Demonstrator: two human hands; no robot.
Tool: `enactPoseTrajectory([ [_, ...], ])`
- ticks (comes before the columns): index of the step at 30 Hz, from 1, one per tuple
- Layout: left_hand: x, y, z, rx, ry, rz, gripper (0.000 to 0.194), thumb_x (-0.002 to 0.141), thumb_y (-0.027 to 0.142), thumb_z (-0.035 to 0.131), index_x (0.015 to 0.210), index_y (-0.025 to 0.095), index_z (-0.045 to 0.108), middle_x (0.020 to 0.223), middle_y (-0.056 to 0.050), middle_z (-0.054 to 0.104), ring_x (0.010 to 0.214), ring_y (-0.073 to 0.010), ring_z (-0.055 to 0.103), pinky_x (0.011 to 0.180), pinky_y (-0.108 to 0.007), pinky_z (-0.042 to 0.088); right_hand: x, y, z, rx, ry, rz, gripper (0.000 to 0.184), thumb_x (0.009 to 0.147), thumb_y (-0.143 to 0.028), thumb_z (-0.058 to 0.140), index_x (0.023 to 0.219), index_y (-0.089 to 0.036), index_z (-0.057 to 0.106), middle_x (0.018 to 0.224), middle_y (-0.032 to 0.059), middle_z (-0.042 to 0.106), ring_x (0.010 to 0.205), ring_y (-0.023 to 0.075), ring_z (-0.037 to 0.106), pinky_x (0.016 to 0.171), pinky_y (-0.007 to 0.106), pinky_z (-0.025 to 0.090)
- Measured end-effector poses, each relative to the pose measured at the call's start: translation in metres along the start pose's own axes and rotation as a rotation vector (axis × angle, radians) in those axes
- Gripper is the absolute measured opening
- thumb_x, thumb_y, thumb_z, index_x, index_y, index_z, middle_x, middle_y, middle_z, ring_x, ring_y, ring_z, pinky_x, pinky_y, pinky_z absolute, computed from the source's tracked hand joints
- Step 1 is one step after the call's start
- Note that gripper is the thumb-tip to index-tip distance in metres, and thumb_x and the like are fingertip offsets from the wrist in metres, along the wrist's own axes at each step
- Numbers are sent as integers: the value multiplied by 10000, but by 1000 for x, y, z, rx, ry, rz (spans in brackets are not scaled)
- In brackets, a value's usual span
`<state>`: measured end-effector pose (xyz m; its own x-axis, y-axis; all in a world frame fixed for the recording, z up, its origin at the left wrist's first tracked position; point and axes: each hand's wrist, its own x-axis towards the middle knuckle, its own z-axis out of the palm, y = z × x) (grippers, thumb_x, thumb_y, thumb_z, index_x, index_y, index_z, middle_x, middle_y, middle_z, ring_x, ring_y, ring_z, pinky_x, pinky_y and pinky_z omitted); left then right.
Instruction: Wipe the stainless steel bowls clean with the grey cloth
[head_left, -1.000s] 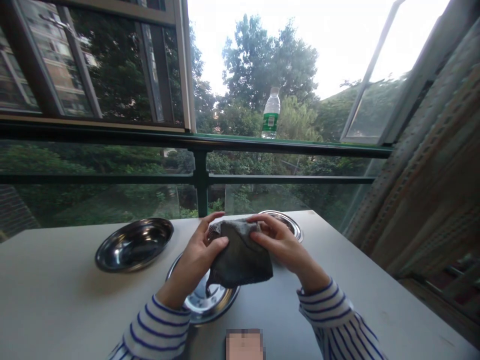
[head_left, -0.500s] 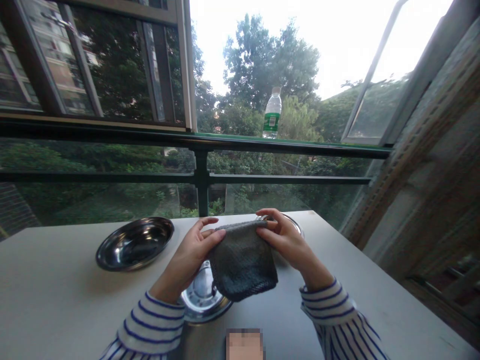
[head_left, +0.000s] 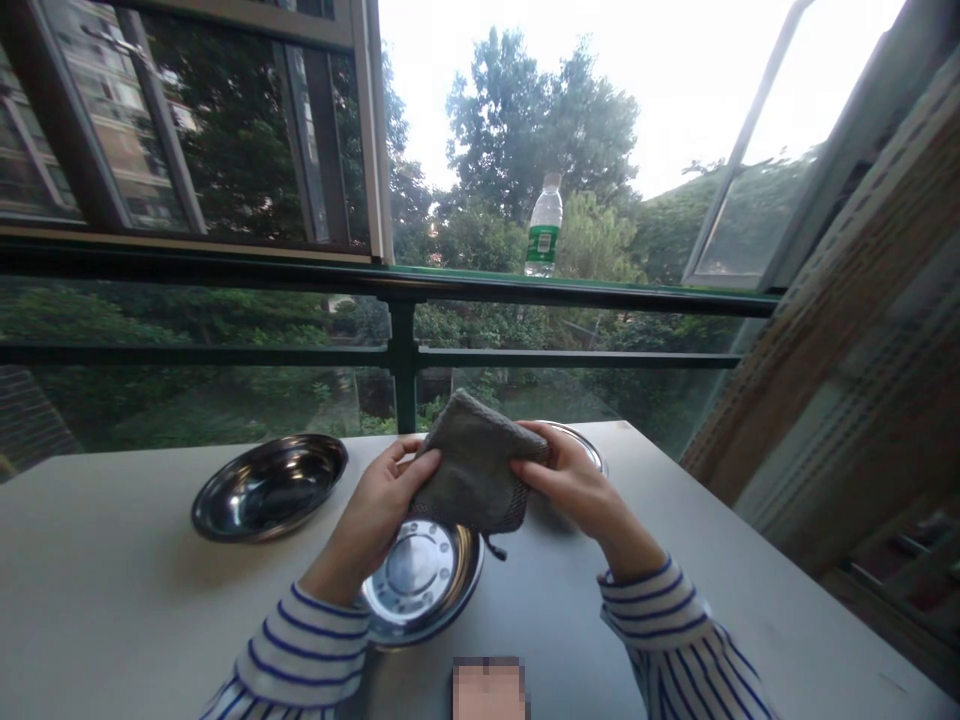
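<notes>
A grey cleaning cloth (head_left: 476, 465) is stretched between my two hands, above the table. My left hand (head_left: 386, 500) pinches its left edge, thumb on the near face. At the right edge my right hand (head_left: 577, 485) grips it the same way. The cloth hangs tilted, one corner pointing up and a small dark loop dangling from its lower edge. Below it, partly behind my left wrist, lies a shiny steel bowl (head_left: 416, 575) with a ring of marks on its base. Behind my right hand shows the rim of another round metal dish (head_left: 589, 445), mostly hidden.
An empty-looking dark steel bowl (head_left: 270, 490) sits tilted at the left of the white table (head_left: 112, 560). A plastic bottle with a green label (head_left: 544, 230) stands on the green railing (head_left: 465, 285) beyond. A curtain (head_left: 847, 300) hangs at the right.
The cloth has been turned in my hands: a plain grey face with a raised corner shows now instead of the darker mesh side. More of the near bowl is uncovered.
</notes>
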<state>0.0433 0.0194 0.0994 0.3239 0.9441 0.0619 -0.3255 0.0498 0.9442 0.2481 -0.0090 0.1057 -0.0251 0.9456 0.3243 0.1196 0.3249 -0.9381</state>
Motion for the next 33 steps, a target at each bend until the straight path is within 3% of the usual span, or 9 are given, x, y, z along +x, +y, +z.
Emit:
enactPoseTrajectory([
  [3,-5,3,3,113,-127,-72,380,650,236,717,980,139,554,784,-57,705,672,-181,666,617,-275,520,-1,-3,2,163,70,12,442,667,-208,670,1079,-199,511,835,7,643,822,162,602,751,297,476],
  [7,-6,3,6,73,-68,-26,393,654,240,712,1006,157,559,831,-47,703,668,-171,659,595,-278,530,-4,-5,5,335,-69,-3,563,652,-190,699,1159,-217,457,1023,56,634,929,190,601,816,341,478],
  [9,-5,3,5,39,-54,-6,402,659,233,706,1024,181,544,818,-29,699,678,-172,660,600,-288,537,-4,-2,7,314,-133,-18,559,656,-171,692,1165,-225,466,1051,57,628,909,188,607,795,342,488],
  [12,-4,5,3,26,-31,-18,369,686,211,666,1030,197,530,824,-26,688,682,-182,659,561,-301,546,-2,3,9,270,-99,-88,419,700,-169,640,1098,-257,540,983,16,650,842,162,617,768,326,490],
  [16,-5,8,3,-58,-18,-54,377,714,189,576,1088,208,524,908,-53,673,685,-187,655,506,-290,536,-1,7,4,142,-41,-228,195,725,-119,556,809,-250,675,979,8,654,922,172,588,790,309,459],
  [20,-7,10,5,-153,-88,-88,325,765,285,504,1060,162,563,910,-87,672,739,-202,651,557,-293,526,-1,7,-3,-58,-65,-276,304,739,-67,448,724,-245,695,1064,14,626,1005,174,551,830,318,432],
  [26,-6,5,4,121,-101,-41,284,692,228,660,944,154,552,824,-48,677,741,-169,630,680,-269,477,-4,-1,-13,-153,-201,-227,399,717,-58,440,972,-265,666,1167,11,592,1125,193,497,955,378,379],
  [30,-8,5,7,281,-139,29,196,690,239,655,856,157,593,752,-33,665,734,-182,616,647,-265,458,-12,-8,-12,-239,-258,-206,505,773,-151,519,1261,-273,477,1322,22,469,1238,217,382,1054,427,241],
  [33,-11,8,11,361,-173,72,181,689,268,656,830,155,654,753,-42,678,731,-188,615,638,-257,452,-14,-5,-2,-332,-336,-176,637,764,-249,606,1348,-263,353,1335,60,451,1213,253,410,1015,442,293],
])
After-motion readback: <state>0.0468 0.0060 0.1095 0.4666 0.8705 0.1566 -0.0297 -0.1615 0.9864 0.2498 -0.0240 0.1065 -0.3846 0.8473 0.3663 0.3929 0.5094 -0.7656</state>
